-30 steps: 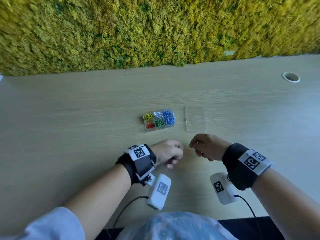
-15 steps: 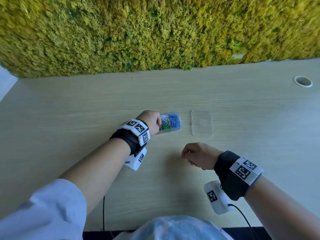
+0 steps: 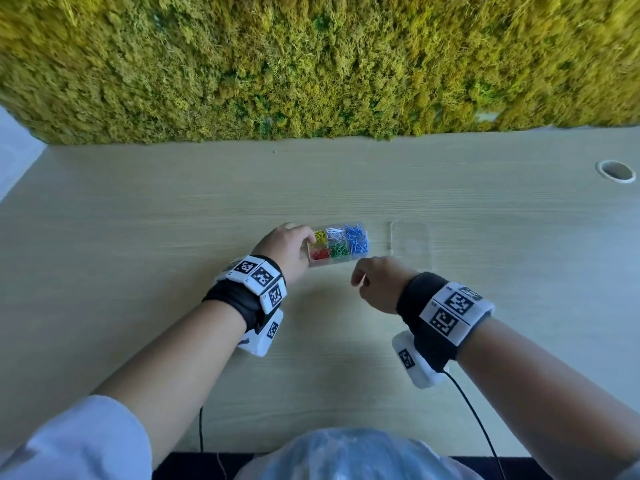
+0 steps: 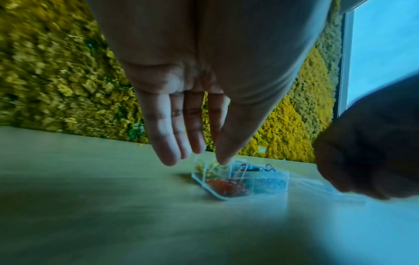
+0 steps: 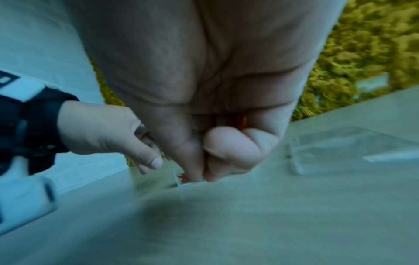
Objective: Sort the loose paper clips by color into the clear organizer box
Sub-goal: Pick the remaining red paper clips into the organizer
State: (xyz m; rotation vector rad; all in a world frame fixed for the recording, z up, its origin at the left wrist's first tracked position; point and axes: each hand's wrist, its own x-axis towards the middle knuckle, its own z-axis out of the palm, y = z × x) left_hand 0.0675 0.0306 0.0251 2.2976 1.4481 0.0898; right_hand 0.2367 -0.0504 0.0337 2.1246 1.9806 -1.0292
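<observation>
The clear organizer box [image 3: 332, 262] stands mid-table with yellow [image 3: 319, 235], white, blue [image 3: 358, 239], red [image 3: 320, 252] and green clips in separate compartments. My left hand [image 3: 294, 244] is at the box's left end. In the left wrist view its fingers [image 4: 167, 152] hang straight and the thumb tip sits over the yellow compartment [image 4: 213, 167]; it holds nothing. My right hand [image 3: 367, 278] is curled just in front of the box's right half. Something red shows inside its curled fingers [image 5: 242, 122], apparently a red paper clip, and its fingertips [image 5: 204, 173] meet close to the red compartment [image 5: 182, 176].
The box's clear lid [image 3: 410, 244] lies flat to the right of the box. A moss wall [image 3: 311, 64] backs the table, and a round cable hole [image 3: 615, 170] is at the far right. Thin cables trail from the wrist cameras toward me.
My left hand went from near the table's front up to the box's left end, covered it, then drew back, baring the yellow and red compartments. My right hand moved forward to the box.
</observation>
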